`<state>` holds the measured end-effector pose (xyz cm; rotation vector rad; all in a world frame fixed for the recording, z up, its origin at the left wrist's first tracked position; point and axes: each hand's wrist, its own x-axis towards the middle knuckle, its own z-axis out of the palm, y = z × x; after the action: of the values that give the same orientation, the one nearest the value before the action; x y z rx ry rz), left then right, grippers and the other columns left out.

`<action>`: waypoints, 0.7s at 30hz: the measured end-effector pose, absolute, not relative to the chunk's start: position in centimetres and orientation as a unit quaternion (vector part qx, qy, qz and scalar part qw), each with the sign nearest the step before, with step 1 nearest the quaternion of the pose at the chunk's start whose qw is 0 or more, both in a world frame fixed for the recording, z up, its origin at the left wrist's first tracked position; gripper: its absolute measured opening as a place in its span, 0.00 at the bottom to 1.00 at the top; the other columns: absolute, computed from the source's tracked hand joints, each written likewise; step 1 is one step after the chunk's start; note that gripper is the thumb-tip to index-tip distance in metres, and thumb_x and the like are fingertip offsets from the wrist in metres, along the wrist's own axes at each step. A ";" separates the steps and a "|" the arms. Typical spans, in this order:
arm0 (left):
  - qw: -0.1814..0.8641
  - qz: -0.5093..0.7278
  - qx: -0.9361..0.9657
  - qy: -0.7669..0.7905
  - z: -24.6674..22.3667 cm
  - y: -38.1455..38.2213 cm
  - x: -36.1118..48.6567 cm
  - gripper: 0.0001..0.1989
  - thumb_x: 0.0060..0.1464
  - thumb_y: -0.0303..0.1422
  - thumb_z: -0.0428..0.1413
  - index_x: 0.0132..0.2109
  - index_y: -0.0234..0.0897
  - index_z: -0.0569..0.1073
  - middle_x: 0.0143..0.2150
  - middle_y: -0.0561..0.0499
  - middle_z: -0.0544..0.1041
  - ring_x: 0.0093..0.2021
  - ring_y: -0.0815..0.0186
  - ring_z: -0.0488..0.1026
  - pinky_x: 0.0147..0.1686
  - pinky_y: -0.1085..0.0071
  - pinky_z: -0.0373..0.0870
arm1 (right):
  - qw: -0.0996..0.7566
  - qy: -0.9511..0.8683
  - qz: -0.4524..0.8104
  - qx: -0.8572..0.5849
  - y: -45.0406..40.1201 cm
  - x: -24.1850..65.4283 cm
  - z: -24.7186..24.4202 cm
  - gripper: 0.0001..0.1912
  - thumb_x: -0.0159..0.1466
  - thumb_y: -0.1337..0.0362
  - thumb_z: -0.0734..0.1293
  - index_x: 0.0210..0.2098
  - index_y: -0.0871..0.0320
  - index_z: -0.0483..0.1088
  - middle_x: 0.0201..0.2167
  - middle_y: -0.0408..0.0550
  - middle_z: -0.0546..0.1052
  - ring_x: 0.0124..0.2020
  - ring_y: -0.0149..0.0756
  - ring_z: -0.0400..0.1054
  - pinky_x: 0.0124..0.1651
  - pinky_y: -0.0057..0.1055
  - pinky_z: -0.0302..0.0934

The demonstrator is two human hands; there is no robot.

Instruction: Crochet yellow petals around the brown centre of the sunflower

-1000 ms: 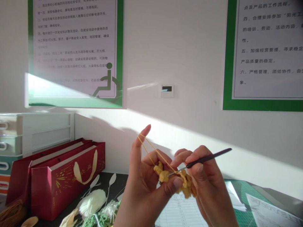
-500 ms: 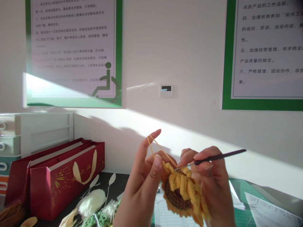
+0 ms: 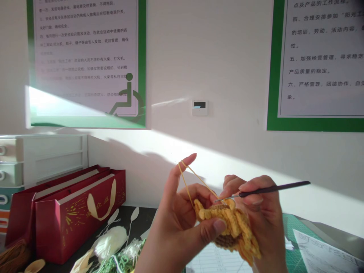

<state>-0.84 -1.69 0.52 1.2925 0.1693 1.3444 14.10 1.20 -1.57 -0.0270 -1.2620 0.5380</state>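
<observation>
hands together on a yellow-and-brown crochet flower (image 3: 230,223)

left hand (image 3: 173,231) pinches it above the bench (image 3: 142,216)'s right side, thin yellow yarn (image 3: 191,178) looped on its forefinger; right hand (image 3: 263,212) works a slim dark-handled crochet hook (image 3: 273,188) at the petals. brown centre (image 3: 224,241) done; rest of the petal ring hidden.

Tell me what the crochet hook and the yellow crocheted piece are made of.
The crochet hook has a dark, matte handle, perhaps plastic or rubber, and a thin, shiny shaft that looks like metal. The yellow crocheted piece is soft yarn, shown by its looped stitches; its fibre can't be told.
</observation>
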 end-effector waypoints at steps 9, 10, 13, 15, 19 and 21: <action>0.574 0.599 0.551 0.084 0.6 -1.5 -0.6 0.50 0.51 0.20 0.70 0.73 0.49 0.55 0.37 0.51 0.80 0.38 0.64 0.76 0.38 0.68 0.78 | 0.754 -0.628 0.191 -0.026 1.5 15.4 -1.8 0.04 0.73 0.58 0.65 0.43 0.50 0.69 0.30 0.43 0.80 0.34 0.37 0.70 0.40 0.38 0.65; 0.575 0.598 0.552 0.087 0.6 -1.5 -0.7 0.50 0.51 0.20 0.70 0.73 0.48 0.55 0.37 0.51 0.80 0.38 0.63 0.76 0.38 0.68 0.78 | 0.752 -0.633 0.183 -0.026 1.5 15.5 -1.8 0.04 0.74 0.58 0.65 0.43 0.50 0.69 0.30 0.43 0.80 0.35 0.37 0.70 0.41 0.39 0.64; 0.578 0.592 0.553 0.096 0.7 -1.5 -0.8 0.48 0.52 0.21 0.69 0.72 0.46 0.55 0.38 0.50 0.81 0.37 0.63 0.78 0.39 0.68 0.78 | 0.744 -0.651 0.146 -0.026 1.4 16.0 -1.7 0.03 0.74 0.60 0.64 0.45 0.51 0.68 0.32 0.43 0.82 0.36 0.38 0.71 0.46 0.42 0.63; 0.575 0.593 0.555 0.099 0.8 -1.5 -0.9 0.47 0.53 0.21 0.69 0.72 0.45 0.56 0.37 0.51 0.81 0.38 0.63 0.78 0.41 0.68 0.78 | 0.742 -0.661 0.110 -0.025 1.2 16.1 -1.5 0.03 0.75 0.62 0.63 0.45 0.52 0.68 0.33 0.43 0.83 0.36 0.38 0.72 0.49 0.44 0.61; 0.573 0.597 0.553 0.096 0.8 -1.4 -0.9 0.46 0.53 0.21 0.69 0.71 0.45 0.56 0.37 0.51 0.81 0.38 0.64 0.78 0.41 0.67 0.78 | 0.738 -0.674 0.038 -0.030 0.5 16.2 -1.0 0.04 0.74 0.67 0.64 0.46 0.53 0.69 0.36 0.45 0.85 0.36 0.39 0.74 0.50 0.46 0.60; 0.574 0.599 0.550 0.097 0.8 -1.5 -0.9 0.46 0.53 0.21 0.69 0.71 0.44 0.56 0.37 0.50 0.81 0.37 0.64 0.78 0.40 0.68 0.77 | 0.731 -0.681 -0.007 -0.033 0.3 16.3 -0.7 0.04 0.72 0.69 0.65 0.46 0.54 0.69 0.37 0.46 0.85 0.35 0.40 0.75 0.49 0.48 0.61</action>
<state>-0.87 -1.47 0.83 1.2887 0.2276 1.4030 16.33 0.32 -0.74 -0.0725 -1.4993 -0.0153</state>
